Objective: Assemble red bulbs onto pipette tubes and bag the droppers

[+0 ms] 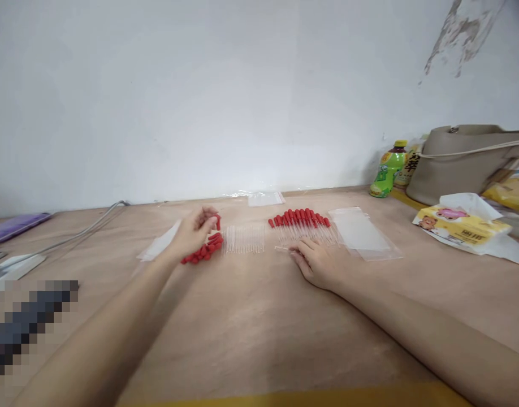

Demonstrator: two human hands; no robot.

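Above a pile of red rubber bulbs point(202, 252), my left hand point(194, 230) pinches one red bulb point(218, 221) upright between its fingertips. My right hand point(316, 262) rests low over the table, its fingers closed on a thin clear tube point(281, 249) that points left. Between the hands lies a row of clear tubes point(243, 239), side by side. Just beyond my right hand, several tubes with red bulbs on their ends point(302, 219) are fanned out, bulbs toward the wall.
Clear plastic bags point(363, 233) lie right of the fan, others point(161, 242) at left, and one point(266, 198) by the wall. A green bottle point(384, 174), grey bag point(454, 164) and tissue pack point(463, 226) stand or lie at right; a cable point(87, 229) crosses the left.
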